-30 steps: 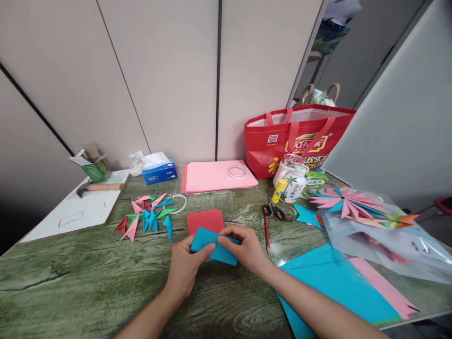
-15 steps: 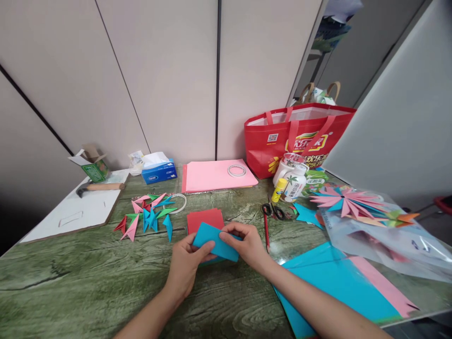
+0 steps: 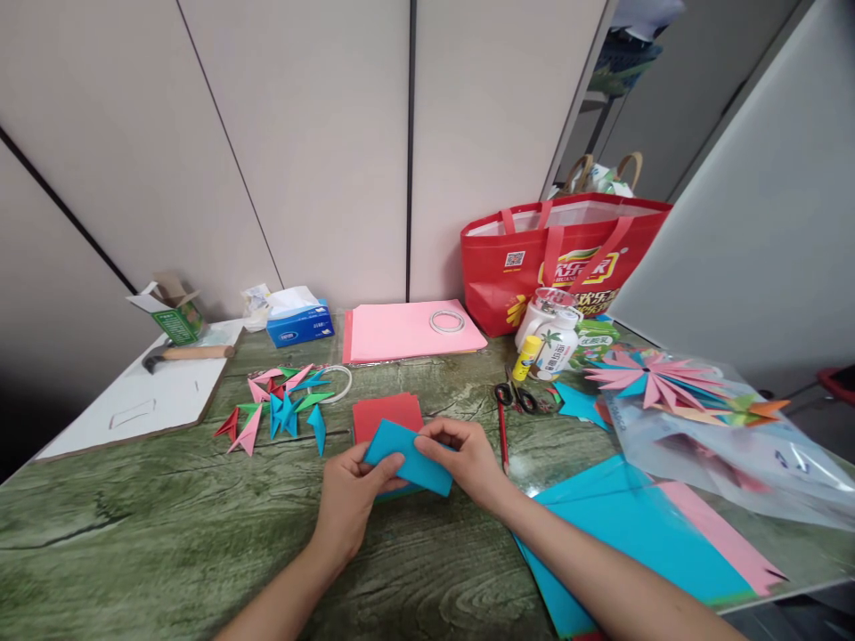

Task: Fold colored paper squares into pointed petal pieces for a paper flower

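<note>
Both my hands hold a folded blue paper piece (image 3: pixel 406 456) just above the green table (image 3: pixel 134 534). My left hand (image 3: pixel 351 499) pinches its left end from below, thumb on top. My right hand (image 3: pixel 468 458) grips its right upper edge with the fingers curled over it. A small stack of red paper squares (image 3: pixel 387 415) lies right behind the blue piece. A cluster of several folded pink, blue, green and red paper points (image 3: pixel 280 405) lies to the left of the stack.
Large blue and pink sheets (image 3: pixel 641 534) lie at my right. Scissors (image 3: pixel 517 396), a red pencil (image 3: pixel 502 436), a glue stick (image 3: pixel 523 358) and a white bottle (image 3: pixel 557 345) sit ahead, with a red bag (image 3: pixel 561 258), a pink sheet pile (image 3: pixel 411 331), a tissue box (image 3: pixel 300 326) and a paper flower (image 3: pixel 658 383).
The blue piece has tilted and risen slightly between my hands; my right fingers have shifted along its upper edge. Nothing else on the table has moved.
</note>
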{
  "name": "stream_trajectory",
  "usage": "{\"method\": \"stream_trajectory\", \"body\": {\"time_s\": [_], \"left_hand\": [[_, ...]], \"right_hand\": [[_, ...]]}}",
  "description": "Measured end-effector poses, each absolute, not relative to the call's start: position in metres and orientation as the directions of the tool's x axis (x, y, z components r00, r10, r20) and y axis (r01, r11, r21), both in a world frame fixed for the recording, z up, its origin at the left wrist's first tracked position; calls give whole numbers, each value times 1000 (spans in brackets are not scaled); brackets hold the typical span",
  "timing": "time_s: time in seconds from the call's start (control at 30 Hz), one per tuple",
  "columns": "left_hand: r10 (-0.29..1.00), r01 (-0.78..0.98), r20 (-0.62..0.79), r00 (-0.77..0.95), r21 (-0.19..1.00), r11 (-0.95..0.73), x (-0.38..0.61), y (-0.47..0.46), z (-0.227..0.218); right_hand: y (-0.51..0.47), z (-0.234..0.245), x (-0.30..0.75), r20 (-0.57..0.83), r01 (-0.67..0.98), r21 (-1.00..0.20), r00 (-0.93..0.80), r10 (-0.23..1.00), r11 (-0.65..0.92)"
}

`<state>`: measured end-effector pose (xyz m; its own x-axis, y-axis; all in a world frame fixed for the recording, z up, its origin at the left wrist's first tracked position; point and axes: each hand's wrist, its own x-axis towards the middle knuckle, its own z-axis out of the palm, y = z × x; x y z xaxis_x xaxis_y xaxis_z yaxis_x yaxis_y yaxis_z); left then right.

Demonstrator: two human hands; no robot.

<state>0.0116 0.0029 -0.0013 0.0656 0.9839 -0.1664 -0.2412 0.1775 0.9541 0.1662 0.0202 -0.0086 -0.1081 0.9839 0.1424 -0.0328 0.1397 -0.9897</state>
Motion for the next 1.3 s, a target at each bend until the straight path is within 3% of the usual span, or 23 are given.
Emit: {"method": "stream_trajectory", "body": {"time_s": [0.47, 0.83, 1.0, 1.3], "left_hand": [[983, -237, -117, 144, 960, 149, 9, 5, 0], [954, -11, -2, 299, 1000, 6, -3, 7, 26], [916, 127, -53, 399, 992, 2, -8, 11, 26], [968, 195, 18, 250, 978, -69, -4, 10, 18]], "right_hand": [[22, -6, 171, 143, -20, -990, -90, 986, 142], [24, -4, 175, 156, 15, -987, -181, 971, 161], [26, -6, 177, 153, 57, -984, -239, 959, 171], [26, -2, 178, 197, 89, -973, -147, 969, 211]]}}
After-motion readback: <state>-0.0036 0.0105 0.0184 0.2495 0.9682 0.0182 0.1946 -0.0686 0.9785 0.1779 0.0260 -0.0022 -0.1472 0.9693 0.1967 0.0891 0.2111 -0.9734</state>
